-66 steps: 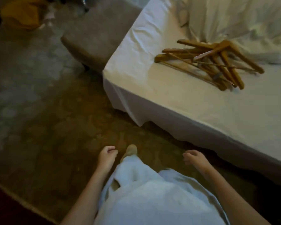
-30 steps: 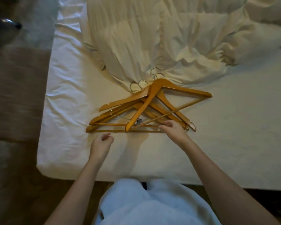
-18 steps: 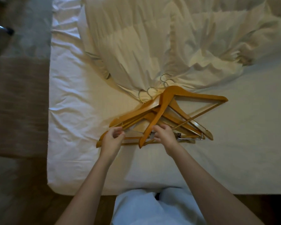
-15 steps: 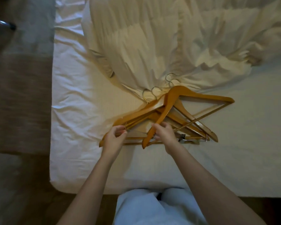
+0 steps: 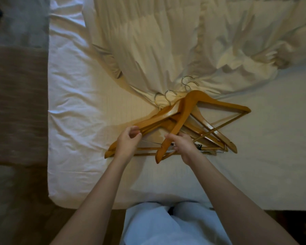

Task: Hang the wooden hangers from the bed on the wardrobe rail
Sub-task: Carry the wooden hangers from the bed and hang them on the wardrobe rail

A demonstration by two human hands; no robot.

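Observation:
Several wooden hangers (image 5: 185,114) with metal hooks lie overlapped in a pile on the white bed (image 5: 78,121), hooks pointing toward the crumpled duvet. My left hand (image 5: 128,143) pinches the left arm of one hanger in the pile. My right hand (image 5: 184,145) grips the lower arm of the topmost hanger, whose left end sticks out past my fingers. The wardrobe rail is not in view.
A crumpled cream duvet (image 5: 184,41) covers the far half of the bed. Brown and grey carpet (image 5: 16,103) runs along the bed's left side. My light trousers (image 5: 166,225) press against the bed's near edge.
I walked up to the bed and reached both hands into the pile. My hands closed on hanger arms, and the pile has shifted slightly.

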